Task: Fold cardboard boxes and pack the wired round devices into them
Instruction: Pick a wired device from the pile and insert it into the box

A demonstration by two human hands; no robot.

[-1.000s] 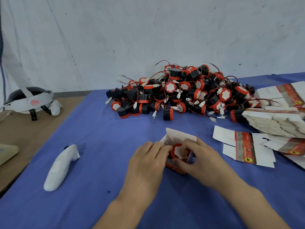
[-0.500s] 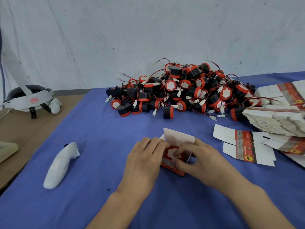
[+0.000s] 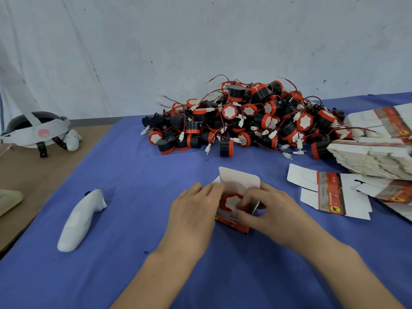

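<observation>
Left hand (image 3: 191,219) grips the left side of the box (image 3: 231,223), fingertips curled at its open rim. Right hand (image 3: 275,214) clasps the right side: thumb on the printed front panel, fingers bent over the rim and pressing on the device (image 3: 229,202).

Device location: inside the box, directly between the two hands, white face up with a red ring showing. Its wire is not visible. The lid flap (image 3: 239,180) stands upright behind it, unfolded. The box rests on the blue cloth (image 3: 133,175).

Assessment: the step in hand appears to be seating the device. Recommended: press straight down and evenly while the left hand braces the wall against bowing. Confirm the wire lies below the rim before any flap is folded, or the lid will likely not close flat.

Beyond the hands lies the pile of devices (image 3: 256,123). A flat blank (image 3: 330,195) lies to the right.
</observation>
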